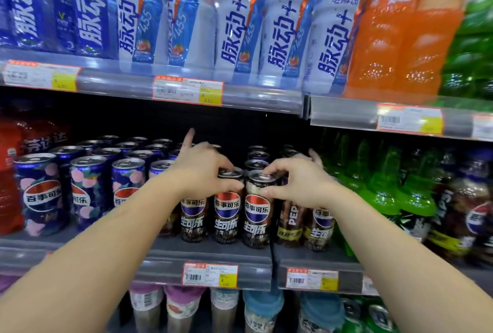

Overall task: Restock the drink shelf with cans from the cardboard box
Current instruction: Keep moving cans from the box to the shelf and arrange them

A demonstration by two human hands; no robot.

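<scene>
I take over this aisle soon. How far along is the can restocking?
Done: dark cola cans already line the middle shelf front. In hand: the left hand grips one can by its top and the right hand grips the neighbouring can, both at the shelf front. Left: unclear, since the cardboard box is out of view.

- My left hand [204,166] grips a can [227,206] at frame centre; my right hand [294,182] grips the can touching it [256,210] on the right.
- Both stand on the middle shelf [213,251], more cans [88,188] to their left.

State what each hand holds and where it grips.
Left hand grips one dark Pepsi can at its top rim; right hand grips the neighbouring can likewise.
</scene>
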